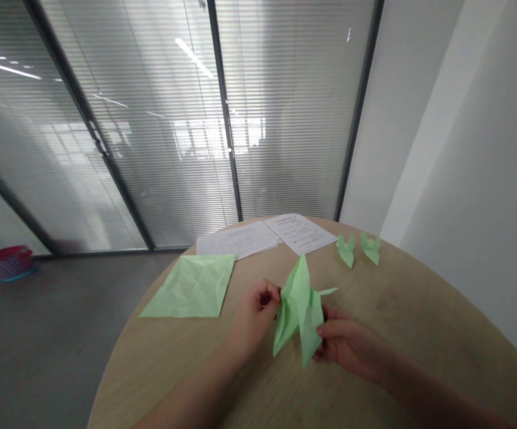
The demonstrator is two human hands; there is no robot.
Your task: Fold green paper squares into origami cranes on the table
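Note:
A half-folded light green origami piece (pixel 301 307) stands between my two hands above the round wooden table (pixel 401 322). My left hand (pixel 256 313) pinches its left flap with curled fingers. My right hand (pixel 345 345) grips its lower right flap between thumb and fingers. One thin point of the paper sticks out to the right.
A creased flat green paper square (pixel 191 286) lies at the table's left. Two small folded green figures (pixel 359 249) sit at the far right. Two printed white sheets (pixel 267 237) lie at the far edge. Glass walls with blinds stand behind; a red basket (pixel 6 262) is on the floor.

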